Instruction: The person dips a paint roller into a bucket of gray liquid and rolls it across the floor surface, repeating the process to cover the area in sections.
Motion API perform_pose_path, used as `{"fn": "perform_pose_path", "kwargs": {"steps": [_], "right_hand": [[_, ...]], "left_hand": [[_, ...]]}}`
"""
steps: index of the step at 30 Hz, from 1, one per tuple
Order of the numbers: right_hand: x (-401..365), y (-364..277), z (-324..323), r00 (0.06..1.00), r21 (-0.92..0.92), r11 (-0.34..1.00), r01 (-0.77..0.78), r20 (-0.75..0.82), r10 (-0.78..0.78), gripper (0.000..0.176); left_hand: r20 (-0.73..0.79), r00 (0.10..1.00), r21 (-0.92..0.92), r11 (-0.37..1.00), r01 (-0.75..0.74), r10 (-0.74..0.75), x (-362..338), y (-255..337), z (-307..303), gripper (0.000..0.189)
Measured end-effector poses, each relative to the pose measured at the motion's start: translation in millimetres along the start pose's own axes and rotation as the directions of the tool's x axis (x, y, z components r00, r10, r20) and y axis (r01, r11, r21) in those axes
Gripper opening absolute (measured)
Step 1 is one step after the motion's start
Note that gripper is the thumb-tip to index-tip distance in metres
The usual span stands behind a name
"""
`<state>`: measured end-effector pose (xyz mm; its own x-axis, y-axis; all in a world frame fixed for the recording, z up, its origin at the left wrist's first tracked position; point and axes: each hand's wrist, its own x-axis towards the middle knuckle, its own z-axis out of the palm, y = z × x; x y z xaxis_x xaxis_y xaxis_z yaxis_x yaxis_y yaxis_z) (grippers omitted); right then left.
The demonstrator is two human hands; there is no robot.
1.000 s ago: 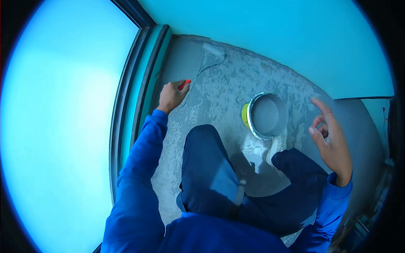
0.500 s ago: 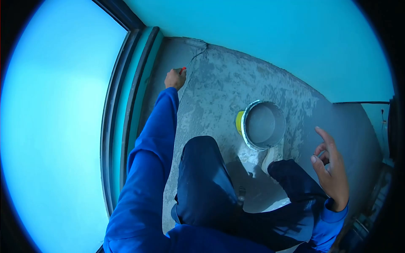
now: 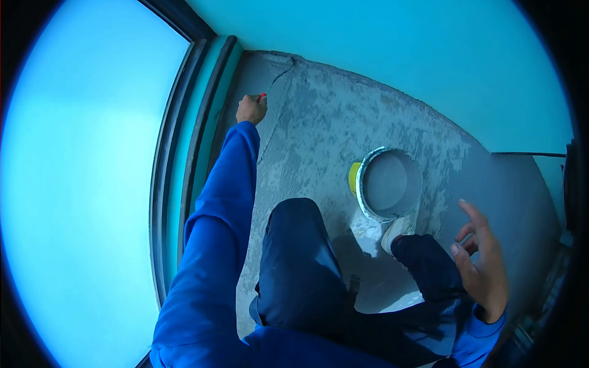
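My left hand (image 3: 251,110) is stretched far forward over the floor near the window side, closed around a tool with a red handle (image 3: 262,95). A thin dark shaft or line (image 3: 281,76) runs from the handle towards the wall corner; its working end is too small to tell. At the right, my right hand (image 3: 485,264) hangs in the air, fingers apart, holding nothing. Between the hands, a round bucket (image 3: 391,185) stands on the floor with grey material inside and a yellow patch on its outer side.
The grey floor (image 3: 319,141) is patchy and meets a turquoise wall (image 3: 399,43) at the back. A dark-framed bright window or panel (image 3: 86,172) fills the left. My bent knee (image 3: 300,245) is beside the bucket; my shoe (image 3: 396,232) is just below it.
My left hand has shifted slightly forward and left with the red-handled tool. My right hand sits slightly lower. The bucket appears a little farther right as the view shifts.
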<state>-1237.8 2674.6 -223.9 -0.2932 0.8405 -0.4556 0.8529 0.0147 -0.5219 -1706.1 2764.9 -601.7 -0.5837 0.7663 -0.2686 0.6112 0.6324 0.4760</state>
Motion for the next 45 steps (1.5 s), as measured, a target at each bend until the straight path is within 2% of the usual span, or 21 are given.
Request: {"fn": "perform_pose_path", "kwargs": {"steps": [6,7,10,14,17,21,23,26,29,32,38,45], "right_hand": [[0,-1,-1,1.000,-0.012,1.000,-0.005,-0.023,0.005,0.059],[0,-3,0,1.000,-0.023,1.000,-0.008,-0.019,0.008,0.058],[2,-7,2,1.000,-0.031,0.999,-0.017,0.013,0.017,0.059],[4,-6,4,0.999,-0.066,0.998,-0.009,0.044,0.012,0.059],[4,-7,4,0.999,-0.067,0.998,-0.001,0.051,0.005,0.059],[3,-9,2,0.999,-0.058,0.998,0.004,0.037,-0.002,0.058],[3,-9,2,1.000,-0.053,0.999,0.009,0.030,-0.007,0.058],[4,-12,5,0.998,-0.061,0.998,0.022,0.054,-0.018,0.058],[5,-19,9,0.996,-0.090,0.996,0.028,0.082,-0.020,0.058],[4,-21,12,0.996,-0.097,0.995,0.018,0.085,-0.010,0.058],[4,-22,14,0.996,-0.108,0.991,0.073,0.054,-0.068,0.059],[16,-55,22,0.975,-0.104,0.974,0.200,0.121,-0.187,0.059]], "left_hand": [[-0.107,0.991,0.053,0.996,-0.070,0.076,-11,-26,-26,0.036],[-0.075,0.996,0.054,0.998,-0.045,0.049,-5,-28,-29,0.035],[-0.125,0.991,0.065,0.997,-0.032,0.040,19,-26,-32,0.032],[-0.126,0.991,0.022,0.999,0.043,-0.040,43,-44,-32,0.035],[-0.048,0.998,-0.052,0.998,0.028,-0.030,55,-68,-26,0.037],[-0.033,0.999,-0.028,1.000,0.002,-0.003,15,-95,-29,0.036],[-0.075,0.997,-0.026,1.000,-0.014,0.012,-11,-92,-41,0.036],[-0.044,0.999,0.059,0.998,-0.006,0.008,-8,-74,-56,0.036],[-0.079,0.997,0.027,0.999,0.018,-0.016,25,-58,-48,0.036],[-0.070,0.997,-0.031,0.999,0.016,-0.018,42,-71,-28,0.039],[0.021,0.994,-0.095,0.990,0.107,-0.106,-26,-126,-33,0.043],[0.126,0.970,-0.196,0.953,0.232,-0.210,-164,-202,-54,0.042]]}}
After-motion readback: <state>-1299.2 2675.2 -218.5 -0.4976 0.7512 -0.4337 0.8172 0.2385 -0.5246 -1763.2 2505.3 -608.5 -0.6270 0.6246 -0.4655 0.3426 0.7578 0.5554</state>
